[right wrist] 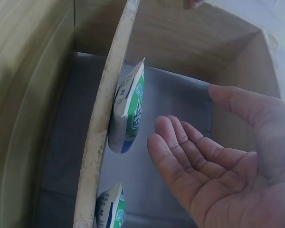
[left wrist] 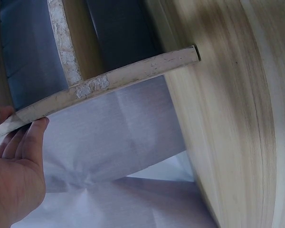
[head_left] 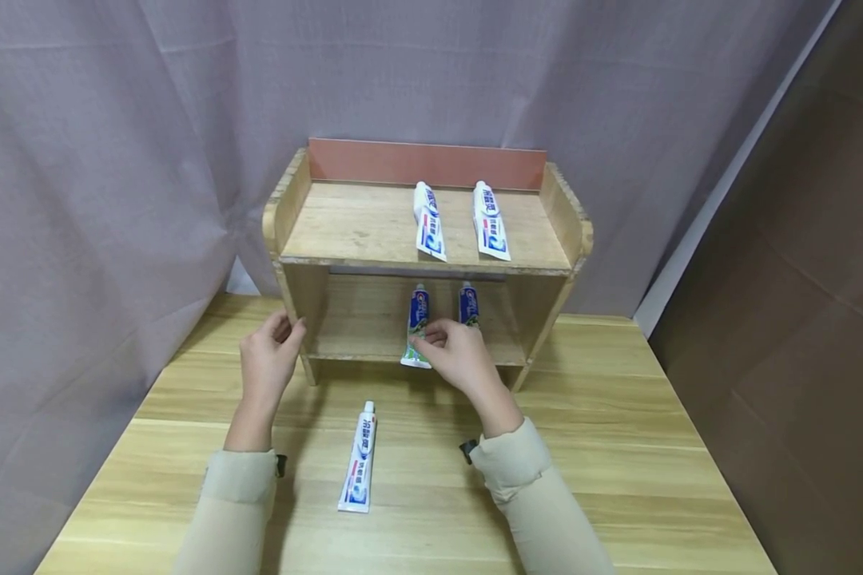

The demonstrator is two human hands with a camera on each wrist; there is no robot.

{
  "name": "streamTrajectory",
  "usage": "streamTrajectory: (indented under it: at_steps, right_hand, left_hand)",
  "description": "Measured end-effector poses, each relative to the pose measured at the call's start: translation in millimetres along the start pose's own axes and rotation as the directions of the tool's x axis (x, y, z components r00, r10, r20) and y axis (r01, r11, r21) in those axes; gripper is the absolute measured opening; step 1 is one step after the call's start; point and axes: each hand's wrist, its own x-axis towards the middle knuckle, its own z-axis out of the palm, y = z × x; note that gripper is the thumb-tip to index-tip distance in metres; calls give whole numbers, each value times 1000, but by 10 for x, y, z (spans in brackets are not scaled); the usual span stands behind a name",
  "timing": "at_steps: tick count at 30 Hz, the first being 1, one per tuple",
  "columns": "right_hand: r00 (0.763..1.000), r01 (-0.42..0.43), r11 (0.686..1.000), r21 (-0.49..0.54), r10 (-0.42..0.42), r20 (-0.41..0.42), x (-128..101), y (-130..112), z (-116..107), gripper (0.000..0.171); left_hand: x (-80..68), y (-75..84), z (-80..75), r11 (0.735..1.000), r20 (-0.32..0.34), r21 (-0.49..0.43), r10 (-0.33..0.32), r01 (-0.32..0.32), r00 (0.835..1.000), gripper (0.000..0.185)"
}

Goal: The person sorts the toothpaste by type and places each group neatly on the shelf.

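Observation:
My left hand (head_left: 269, 351) pinches the front edge of the left side panel (left wrist: 133, 71) of a small two-tier wooden shelf (head_left: 352, 228), thumb on one side and fingers on the other. On the lower tier lie two blue-and-green toothpaste tubes, caps to the back. My right hand (head_left: 463, 355) hovers over the left one (head_left: 418, 303), overlapping it in the head view. In the right wrist view, its relaxed fingers stand apart from that tube (right wrist: 133, 111) and hold nothing. The other tube (head_left: 468, 303) is partly hidden behind this hand.
Two white toothpaste tubes, a left one (head_left: 429, 222) and a right one (head_left: 491, 222), lie on the upper tier. Another white tube (head_left: 359, 459) rests on the wooden table (head_left: 618, 447) between the forearms. Grey curtain (head_left: 417, 72) hangs behind the shelf.

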Motion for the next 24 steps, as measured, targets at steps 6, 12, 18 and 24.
streamTrajectory:
  at_steps: [6, 12, 18, 24]
  right_hand:
    - [1000, 0, 1000, 3, 0, 2, -58, -17, 50, 41]
    - [1000, 13, 999, 39, -13, 6, -196, -30, 119, 38]
    - [999, 30, 996, 85, -32, 25, -331, -26, 225, 37]
    - [998, 49, 996, 80, -52, 40, -406, 24, 342, 35]
  left_hand:
    - [0, -6, -6, 1000, 4, 2, -12, 12, 1000, 21]
    - [-10, -10, -10, 1000, 10, 12, -19, 19, 1000, 23]
    - [-8, -15, -8, 1000, 4, 14, -7, 7, 1000, 22]
    - [5, -4, -5, 1000, 6, 10, -5, 5, 1000, 22]
